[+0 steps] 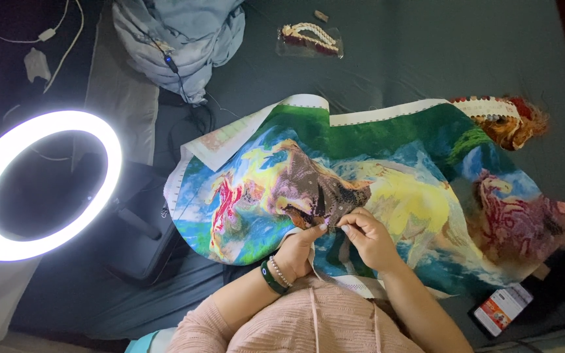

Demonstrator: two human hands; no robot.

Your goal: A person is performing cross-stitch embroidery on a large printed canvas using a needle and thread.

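A large, brightly printed embroidery canvas [387, 176] in green, blue, yellow and red lies crumpled over a dark teal sheet. My left hand [299, 250], with a green band and bead bracelet at the wrist, pinches the canvas's near edge from below. My right hand [369, 236] rests on the canvas just beside it, its fingertips pinched together at a dark stitched patch; whatever thin thing they hold is too small to make out. The two hands' fingertips almost touch.
A lit ring light [40, 183] stands at the left. A bundle of pale blue cloth [178, 36] lies at the top, with a clear packet of threads [310, 39] beside it. A phone [501, 307] lies at the lower right. White cables [47, 33] run at the top left.
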